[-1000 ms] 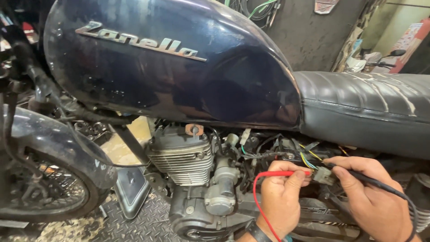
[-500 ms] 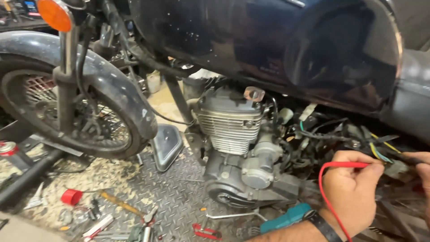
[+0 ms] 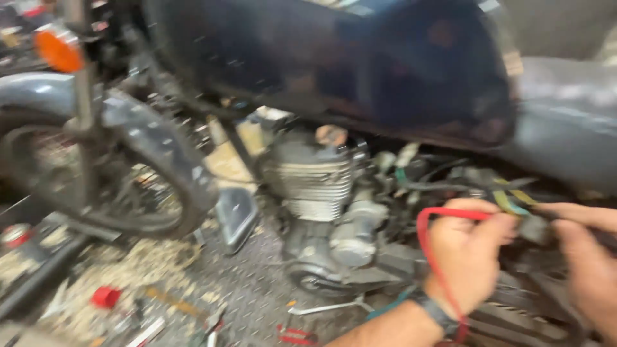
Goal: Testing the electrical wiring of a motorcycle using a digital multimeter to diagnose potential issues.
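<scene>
Fingers of my left hand (image 3: 466, 254) pinch the red wire (image 3: 425, 257); my right hand (image 3: 588, 270) pinches the small grey connector (image 3: 535, 228) beside the engine (image 3: 321, 186), under the tank (image 3: 334, 64). Judging through blur, tugging could pull a green-yellow lead (image 3: 511, 200) from the plug.

This is a motorcycle repair workshop. A dark blue motorcycle (image 3: 334, 71) stands with its engine (image 3: 321, 180) and wiring (image 3: 450, 177) exposed on a metal tread-plate floor (image 3: 257, 289). Sawdust (image 3: 122, 276) and loose hand tools (image 3: 212, 321) are scattered beside the front wheel (image 3: 96, 173).
</scene>
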